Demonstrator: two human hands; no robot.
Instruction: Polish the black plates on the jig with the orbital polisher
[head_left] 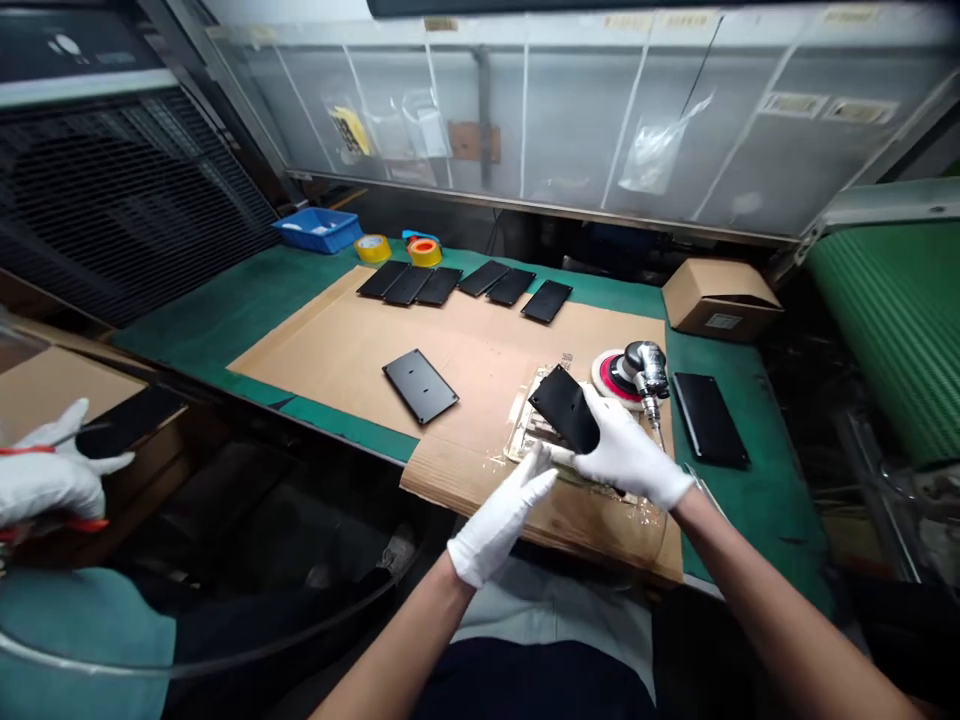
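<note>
My right hand (626,450), in a white glove, grips a black rectangular plate (562,405) by its right end. The plate is tilted above a pale, worn fixture (521,432) on the cardboard. My left hand (504,515), also gloved, is just below the plate's lower edge with its fingers stretched out and nothing in them. Behind my right hand a polisher (641,375) with a red and white round pad lies on the cardboard. Another black plate (421,386) lies flat to the left, with small slots in its face.
Several black plates (439,287) lie along the cardboard sheet's (330,365) far edge. A thick dark panel (709,418) lies right of the polisher. Tape rolls (373,248), a blue bin (319,230) and a carton (720,298) stand behind. At left, a co-worker's gloved hand (52,475) holds a red-handled tool.
</note>
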